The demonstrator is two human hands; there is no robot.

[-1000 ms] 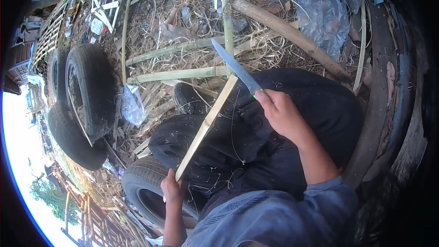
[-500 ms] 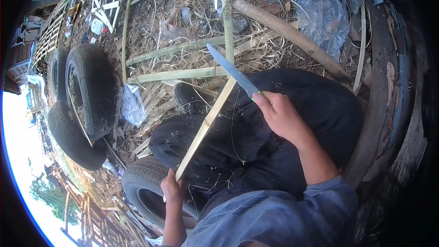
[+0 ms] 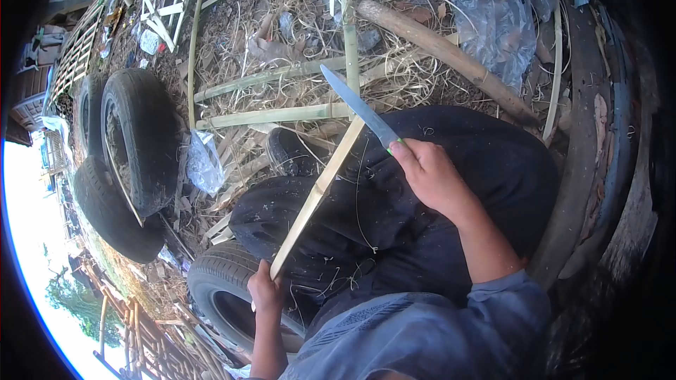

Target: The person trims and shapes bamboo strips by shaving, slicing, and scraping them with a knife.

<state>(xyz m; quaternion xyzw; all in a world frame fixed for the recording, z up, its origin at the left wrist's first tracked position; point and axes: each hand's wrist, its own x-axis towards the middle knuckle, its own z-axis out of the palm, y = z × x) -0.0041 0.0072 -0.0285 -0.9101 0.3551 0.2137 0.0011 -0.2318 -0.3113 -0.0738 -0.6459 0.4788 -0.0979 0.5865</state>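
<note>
My left hand (image 3: 265, 288) is closed around the lower end of a pale bamboo strip (image 3: 317, 193), which slants up and to the right across my dark trousers. In my right hand (image 3: 428, 172) is a knife (image 3: 358, 104), its handle mostly hidden by my fingers with a bit of green showing. The blade points up and left. Its edge lies close to the strip's upper end; whether they touch I cannot tell. Beyond the blade, several green bamboo strips (image 3: 274, 116) lie on the ground.
Old tyres (image 3: 141, 141) are at the left, and another tyre (image 3: 222, 278) lies beside my left hand. A thick bamboo pole (image 3: 447, 56) crosses the ground at upper right near a clear plastic bag (image 3: 496, 24). Thin shavings (image 3: 415, 81) litter the soil.
</note>
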